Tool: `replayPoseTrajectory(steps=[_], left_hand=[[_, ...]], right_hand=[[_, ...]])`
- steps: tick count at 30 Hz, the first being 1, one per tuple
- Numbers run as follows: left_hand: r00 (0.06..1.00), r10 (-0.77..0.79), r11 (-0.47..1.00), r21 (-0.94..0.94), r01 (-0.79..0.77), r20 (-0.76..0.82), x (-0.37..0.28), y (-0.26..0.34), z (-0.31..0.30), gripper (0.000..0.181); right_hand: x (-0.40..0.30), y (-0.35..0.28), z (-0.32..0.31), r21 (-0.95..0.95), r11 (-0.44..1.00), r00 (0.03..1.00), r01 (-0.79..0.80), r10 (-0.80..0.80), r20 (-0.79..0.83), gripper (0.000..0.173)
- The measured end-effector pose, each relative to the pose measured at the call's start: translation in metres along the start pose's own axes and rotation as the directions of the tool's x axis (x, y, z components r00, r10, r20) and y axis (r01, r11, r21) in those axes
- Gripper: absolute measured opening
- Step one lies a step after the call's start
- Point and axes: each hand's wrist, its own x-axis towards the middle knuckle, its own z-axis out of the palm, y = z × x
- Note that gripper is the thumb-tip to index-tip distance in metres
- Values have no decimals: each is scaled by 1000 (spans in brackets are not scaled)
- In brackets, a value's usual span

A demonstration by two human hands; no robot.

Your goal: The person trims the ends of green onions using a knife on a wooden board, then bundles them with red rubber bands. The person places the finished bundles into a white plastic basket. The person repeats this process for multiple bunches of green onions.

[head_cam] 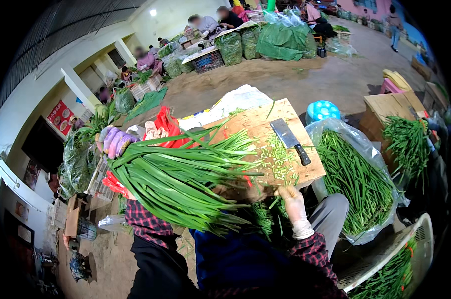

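My left hand (pixel 117 142), its fingers covered in purple and yellowish material, grips a large bunch of long flat green leaves (pixel 173 183), probably garlic chives. The pale cut ends fan out to the right, over a wooden chopping board (pixel 244 112). My right hand (pixel 293 205), in a thin whitish glove, is at the board's near edge with its fingers bent; whether they pinch anything is unclear. On the board, a cleaver (pixel 286 134) with a black handle lies flat beside chopped stem pieces (pixel 276 157). More pale stems (pixel 233 144) lie behind the bunch.
A clear plastic bag of green stalks (pixel 356 179) stands right of the board, near a blue stool (pixel 323 110). A pale plastic crate (pixel 389 254) is at lower right. Red plastic bags (pixel 165 127) sit behind the bunch. People work among filled bags (pixel 229 48) farther off.
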Motion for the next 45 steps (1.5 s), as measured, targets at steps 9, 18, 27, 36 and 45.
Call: replayPoseTrajectory(steps=[9,18,27,36,45], left_hand=[[999,-7,1000,-6,7,43,-7,-12,8,28],[991,-69,992,-101,81,118,-23,-48,-17,32],[974,-143,986,-65,156,173,-10,-45,4,26],[988,-62,997,46,56,138,-10,1,28,25],[994,-42,999,21,40,97,-19,-16,22,30]], right_hand=[[6,-75,71,380,924,981,-47,-30,193,27],[2,-24,37,694,704,988,-151,130,84,15],[25,6,27,42,823,665,567,-487,566,45],[-14,-20,17,-147,982,884,-121,173,433,22],[10,-107,29,-424,792,897,439,-362,253,25]])
